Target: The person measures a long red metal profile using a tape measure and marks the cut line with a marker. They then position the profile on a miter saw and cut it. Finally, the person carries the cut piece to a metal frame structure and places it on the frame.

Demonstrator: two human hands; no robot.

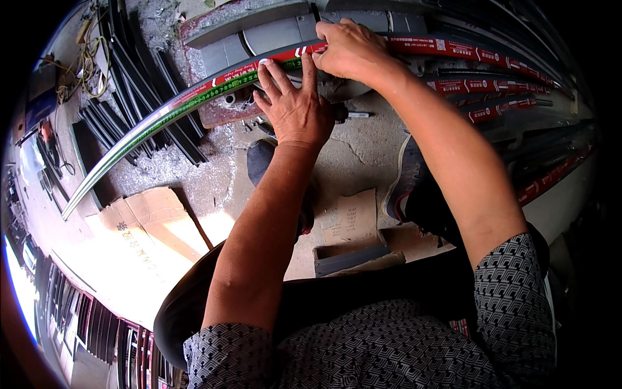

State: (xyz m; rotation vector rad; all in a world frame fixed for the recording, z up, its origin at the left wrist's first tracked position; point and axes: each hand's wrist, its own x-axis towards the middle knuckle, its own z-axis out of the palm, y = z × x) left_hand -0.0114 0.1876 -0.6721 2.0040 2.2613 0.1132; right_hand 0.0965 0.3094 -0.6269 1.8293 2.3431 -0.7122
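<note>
A long metal profile [139,125] runs across the far side in front of me, covered in red and green printed film. It looks curved in this wide view, and its bare silvery end reaches down to the left. My left hand [295,111] lies on the profile with its fingers spread, the fingertips on the film. Just to the right of it, my right hand [356,53] is closed on the same profile, its fingers over the far edge. Beneath the profile is a grey metal machine [280,37] on a reddish base, partly hidden by my hands.
More red-filmed profiles [479,85] lie stacked at the right. Dark bar offcuts [165,107] and metal shavings cover the floor at the left. Flattened cardboard [152,223] lies nearer, at left. A small open box [350,259] is between my feet. Racked profiles [97,327] stand at the lower left.
</note>
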